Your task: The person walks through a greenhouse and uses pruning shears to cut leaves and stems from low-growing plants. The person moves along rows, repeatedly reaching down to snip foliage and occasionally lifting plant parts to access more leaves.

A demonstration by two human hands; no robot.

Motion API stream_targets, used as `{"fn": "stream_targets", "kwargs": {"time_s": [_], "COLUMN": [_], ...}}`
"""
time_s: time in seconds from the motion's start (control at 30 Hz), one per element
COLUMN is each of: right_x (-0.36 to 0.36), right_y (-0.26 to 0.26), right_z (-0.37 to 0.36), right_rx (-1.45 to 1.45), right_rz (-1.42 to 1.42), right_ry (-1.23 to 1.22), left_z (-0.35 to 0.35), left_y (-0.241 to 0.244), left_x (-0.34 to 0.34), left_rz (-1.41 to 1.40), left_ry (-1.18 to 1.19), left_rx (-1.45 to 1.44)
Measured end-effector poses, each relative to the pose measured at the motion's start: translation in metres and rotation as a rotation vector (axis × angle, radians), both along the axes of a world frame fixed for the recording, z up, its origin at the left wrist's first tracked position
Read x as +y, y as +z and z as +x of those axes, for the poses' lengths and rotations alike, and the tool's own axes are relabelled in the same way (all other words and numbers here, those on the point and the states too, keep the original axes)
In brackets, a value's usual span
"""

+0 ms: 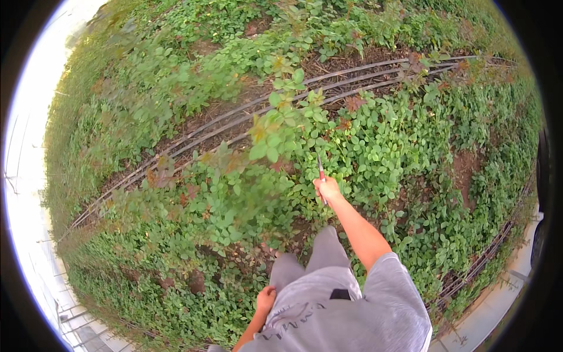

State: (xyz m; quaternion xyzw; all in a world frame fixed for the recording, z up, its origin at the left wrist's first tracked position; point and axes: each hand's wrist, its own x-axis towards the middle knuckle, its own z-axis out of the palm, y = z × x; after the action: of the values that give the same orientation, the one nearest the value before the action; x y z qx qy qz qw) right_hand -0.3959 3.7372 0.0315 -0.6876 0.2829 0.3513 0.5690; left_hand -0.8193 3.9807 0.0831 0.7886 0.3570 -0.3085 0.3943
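My right hand (328, 188) is stretched out ahead at the centre and grips a slim cutting tool (321, 172), seemingly pruning shears. Red shows on its handle, and its narrow metal tip points away from me into the green leaves. Whether the blades are parted is too small to tell. Just beyond the tip stand leafy, rose-like shoots (281, 119), some with yellowish and reddish leaves. My left hand (265, 298) hangs beside my thigh with its fingers curled; its palm is hidden, and I see nothing in it.
Dense low foliage (382, 141) surrounds my legs (327, 248). Several long thin pipes or wires (246, 116) cross the bed ahead from lower left to upper right. Another bundle of lines (477, 264) runs at the right. A pale paved edge (497, 299) borders the plants at lower right.
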Motion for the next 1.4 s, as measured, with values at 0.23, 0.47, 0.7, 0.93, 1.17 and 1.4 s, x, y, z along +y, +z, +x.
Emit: {"fn": "stream_targets", "kwargs": {"time_s": [0.23,0.47,0.7,0.93,1.17,1.4], "right_x": [0.000,0.014,0.012,0.013,0.004,0.024], "right_y": [-0.025,-0.069,-0.070,-0.069,-0.082,-0.092], "right_z": [0.130,0.165,0.173,0.183,0.163,0.185], "right_rx": [-0.448,-0.234,-0.326,-0.428,-0.356,-0.364], "right_rz": [-0.670,-0.863,-0.822,-0.877,-0.851,-0.912], "right_ry": [0.559,0.710,0.598,0.632,0.664,0.659], "left_z": [-0.011,0.010,0.013,0.018,0.024,0.019], "left_y": [-0.015,-0.024,-0.035,-0.034,-0.031,-0.043], "left_x": [-0.048,-0.053,-0.051,-0.055,-0.062,-0.064], "left_rz": [-0.075,-0.102,-0.121,-0.125,-0.117,-0.115], "left_ry": [0.217,0.266,0.272,0.283,0.308,0.351], "left_rx": [0.109,0.141,0.135,0.195,0.132,0.153]}}
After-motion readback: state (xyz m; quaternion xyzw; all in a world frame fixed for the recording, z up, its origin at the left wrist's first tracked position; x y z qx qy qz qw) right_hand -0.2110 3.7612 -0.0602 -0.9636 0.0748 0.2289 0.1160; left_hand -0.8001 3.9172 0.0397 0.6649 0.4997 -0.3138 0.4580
